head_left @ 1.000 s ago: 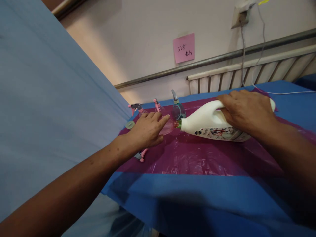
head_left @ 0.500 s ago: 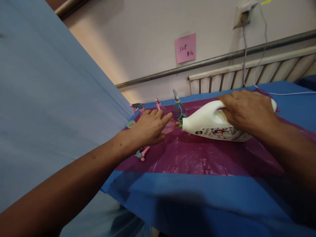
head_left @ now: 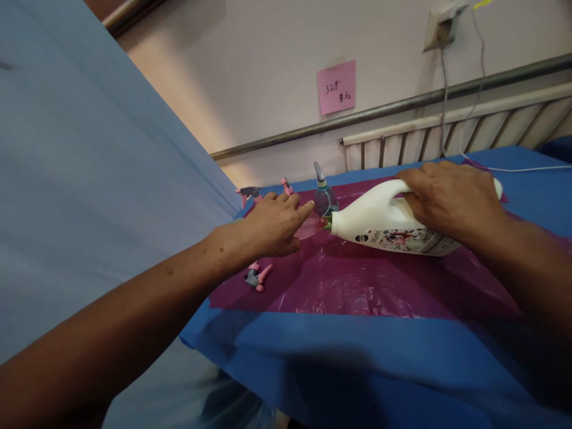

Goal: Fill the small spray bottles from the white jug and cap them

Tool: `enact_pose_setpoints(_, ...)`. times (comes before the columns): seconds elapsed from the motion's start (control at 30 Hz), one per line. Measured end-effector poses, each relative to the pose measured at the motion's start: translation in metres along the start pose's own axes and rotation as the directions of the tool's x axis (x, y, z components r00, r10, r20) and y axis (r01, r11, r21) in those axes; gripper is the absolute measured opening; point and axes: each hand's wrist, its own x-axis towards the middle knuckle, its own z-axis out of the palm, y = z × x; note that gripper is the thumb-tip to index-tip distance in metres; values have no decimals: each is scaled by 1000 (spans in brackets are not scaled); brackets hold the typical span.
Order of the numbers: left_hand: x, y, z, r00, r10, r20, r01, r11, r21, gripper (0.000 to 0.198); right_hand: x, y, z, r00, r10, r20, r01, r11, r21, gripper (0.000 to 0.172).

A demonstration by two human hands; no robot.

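Observation:
My right hand (head_left: 451, 199) is wrapped round the handle of a white detergent jug (head_left: 379, 223), tipped on its side with its green neck pointing left. The neck meets the mouth of a small clear pink bottle (head_left: 309, 226), which my left hand (head_left: 272, 225) grips from above, index finger stretched along it. Both are held just over a purple plastic sheet (head_left: 357, 286) spread on a blue-covered table (head_left: 357, 363).
A blue-tinted spray bottle (head_left: 324, 196) stands behind the jug's neck. Two pink-and-grey spray triggers (head_left: 248, 192) show behind my left hand, and a loose trigger head (head_left: 257, 277) lies on the sheet below it. A blue cloth screen (head_left: 89, 179) fills the left. Radiator and cable at the back.
Both hands, the jug and the pink bottle have lifted slightly. The round cap seen left of my left hand is now hidden behind it.

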Motion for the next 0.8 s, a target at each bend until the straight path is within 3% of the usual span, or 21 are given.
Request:
enact_pose_setpoints(0.5,3,-2,-12,998,44,44,-49,992,115,79,3,0,-6,996,39,80,-42,999,35,43)
enact_pose_setpoints(0.8,5,0,-19,997,39,60,-46,991,123,82,3,3,-1,998,32,53,-34,999,23,40)
